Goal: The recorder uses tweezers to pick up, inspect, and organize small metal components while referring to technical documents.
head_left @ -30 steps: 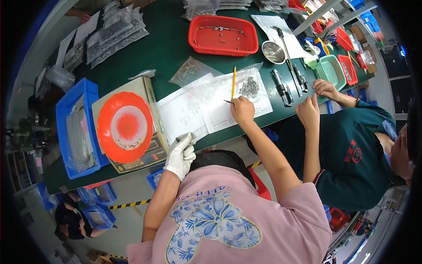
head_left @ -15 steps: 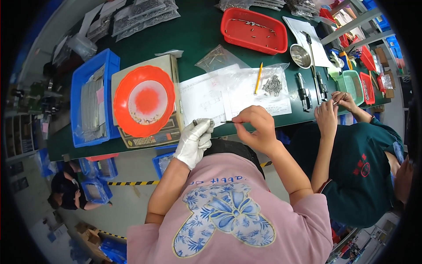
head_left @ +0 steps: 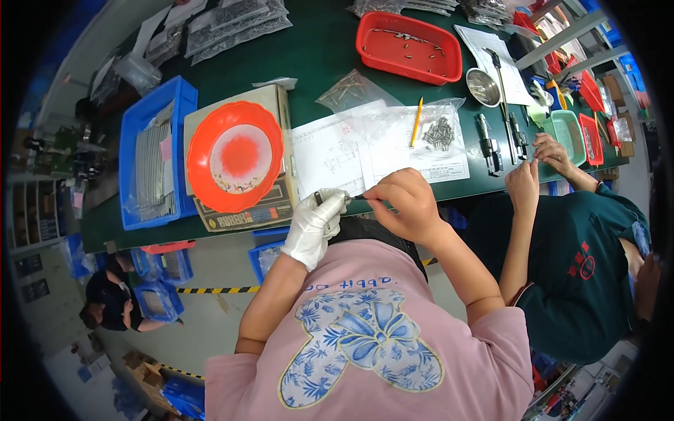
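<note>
My left hand (head_left: pixel 317 223), in a white glove, pinches a small dark metal part (head_left: pixel 320 198) at the green table's near edge. My bare right hand (head_left: pixel 406 205) is closed on a thin metal tool (head_left: pixel 358 198) whose tip points at that part. Both hands meet just below the white printed sheets (head_left: pixel 337 151). Beyond them a clear bag (head_left: pixel 393 123) holds a heap of small metal pieces (head_left: pixel 439 133), with a yellow pencil (head_left: pixel 417 121) lying on it.
An orange plate (head_left: pixel 239 156) sits on a weighing scale (head_left: pixel 242 214) to the left, beside a blue bin (head_left: pixel 151 158). A red tray (head_left: pixel 407 45) and metal bowl (head_left: pixel 483 85) stand farther back. A co-worker in dark green (head_left: pixel 576 259) handles small items at the right.
My right hand left the paper near the pencil and came back to the table edge. It now meets my gloved left hand, which has lifted to hold the small part.
</note>
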`<state>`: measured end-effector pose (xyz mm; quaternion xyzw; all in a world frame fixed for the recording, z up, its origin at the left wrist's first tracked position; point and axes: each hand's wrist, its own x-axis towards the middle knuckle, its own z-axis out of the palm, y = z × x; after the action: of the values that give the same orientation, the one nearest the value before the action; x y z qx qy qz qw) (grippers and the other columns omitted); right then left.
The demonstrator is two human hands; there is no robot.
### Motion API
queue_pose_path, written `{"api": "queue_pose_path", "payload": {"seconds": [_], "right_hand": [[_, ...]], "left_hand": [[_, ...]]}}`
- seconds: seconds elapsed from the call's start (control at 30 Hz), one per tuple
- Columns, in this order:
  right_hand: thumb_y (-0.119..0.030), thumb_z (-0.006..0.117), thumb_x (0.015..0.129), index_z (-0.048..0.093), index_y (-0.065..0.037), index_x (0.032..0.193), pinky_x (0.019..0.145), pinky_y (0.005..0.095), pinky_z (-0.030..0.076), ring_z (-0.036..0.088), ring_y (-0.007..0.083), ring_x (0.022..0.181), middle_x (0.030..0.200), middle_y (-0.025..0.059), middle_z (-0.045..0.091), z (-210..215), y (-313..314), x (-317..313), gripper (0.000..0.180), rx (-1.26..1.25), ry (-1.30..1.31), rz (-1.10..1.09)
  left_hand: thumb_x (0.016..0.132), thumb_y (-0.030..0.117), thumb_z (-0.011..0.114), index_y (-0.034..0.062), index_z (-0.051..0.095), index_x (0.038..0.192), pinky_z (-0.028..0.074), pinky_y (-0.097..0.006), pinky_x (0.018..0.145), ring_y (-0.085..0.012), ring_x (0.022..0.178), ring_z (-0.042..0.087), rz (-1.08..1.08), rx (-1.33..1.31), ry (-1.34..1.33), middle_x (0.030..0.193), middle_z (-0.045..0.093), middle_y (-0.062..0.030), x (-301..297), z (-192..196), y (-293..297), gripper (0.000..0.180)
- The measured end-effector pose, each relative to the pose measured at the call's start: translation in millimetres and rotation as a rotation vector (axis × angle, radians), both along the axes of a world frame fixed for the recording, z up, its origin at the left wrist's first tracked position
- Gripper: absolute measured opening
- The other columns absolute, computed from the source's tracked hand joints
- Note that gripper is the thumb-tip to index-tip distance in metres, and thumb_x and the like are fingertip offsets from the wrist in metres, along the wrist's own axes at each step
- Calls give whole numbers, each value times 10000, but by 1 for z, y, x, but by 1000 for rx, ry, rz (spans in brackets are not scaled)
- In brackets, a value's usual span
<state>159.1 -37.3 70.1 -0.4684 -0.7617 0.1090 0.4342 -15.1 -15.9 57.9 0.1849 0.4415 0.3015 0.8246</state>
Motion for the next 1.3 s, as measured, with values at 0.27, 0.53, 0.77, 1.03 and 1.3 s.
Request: {"api": "queue_pose_path", "payload": {"seconds": [0.27,0.53,0.77,1.03,1.3], "right_hand": [[-112,643,634,531,-71,655,484,298,358,475,207,511,576,36,483,-5,-10,-1,121,-29,-146,-92],[-163,634,664,506,-75,633,478,317,366,472,231,492,569,43,493,11,-10,-11,158,-254,-52,-131],[-148,632,661,514,-74,653,475,310,359,468,223,495,560,44,480,2,-10,-7,140,-137,-171,-55],[-159,624,663,516,-76,695,494,305,356,463,219,508,595,38,487,2,-11,-7,140,-108,-150,-52],[-177,634,653,513,-81,711,496,302,362,475,203,512,587,28,488,-4,-14,-6,165,-90,-189,-6]], "left_hand": [[760,158,600,42,564,775,276,-158,392,-24,451,375,3,123,170,620,513,24,1,3,-3,123],[753,155,612,44,578,747,297,-155,406,-19,474,403,2,224,289,619,526,24,-3,3,-3,116],[744,166,621,52,579,745,282,-158,402,-17,463,386,16,177,282,611,519,30,-4,0,-6,121],[741,185,622,64,575,750,265,-160,399,-17,452,361,-50,153,292,605,506,34,-6,-1,-5,130],[739,187,617,63,569,750,264,-164,401,-23,452,355,-76,141,299,608,497,33,-6,-2,-7,134]]}}
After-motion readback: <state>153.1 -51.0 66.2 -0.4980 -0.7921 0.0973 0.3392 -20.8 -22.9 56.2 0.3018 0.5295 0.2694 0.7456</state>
